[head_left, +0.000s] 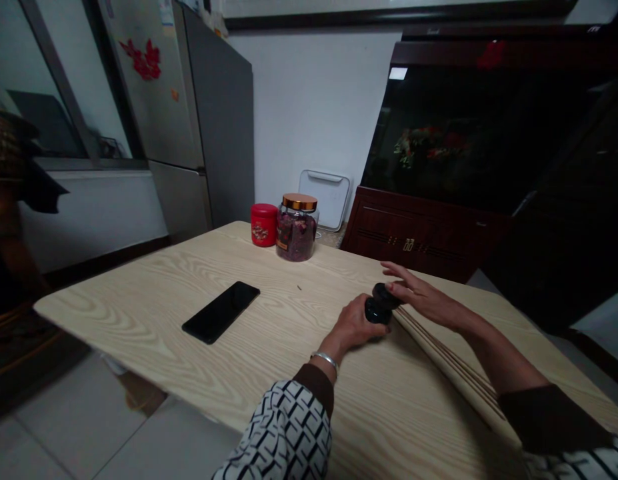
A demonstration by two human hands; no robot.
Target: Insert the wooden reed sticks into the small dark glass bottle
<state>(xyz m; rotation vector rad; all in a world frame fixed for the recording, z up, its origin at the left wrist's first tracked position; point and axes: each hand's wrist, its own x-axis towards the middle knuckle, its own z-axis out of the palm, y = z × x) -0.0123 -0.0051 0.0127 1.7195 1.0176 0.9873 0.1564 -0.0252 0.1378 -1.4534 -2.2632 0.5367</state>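
Note:
A small dark round jar (379, 308) stands on the light wooden table (153, 300), right of centre. My left hand (353, 325) is wrapped round its lower body. My right hand (416, 288) lies over its black lid, thumb and palm against it, fingers stretched out flat. Both arms wear dark cuffs with a black-and-white patterned sleeve, and a silver bangle sits on my left wrist.
A black phone (221, 311) lies face up at the table's left. A red tin (263, 225) and a glass jar with a copper lid (297, 227) stand at the far edge. A fridge (189, 113) and a dark fish tank (469, 133) stand behind.

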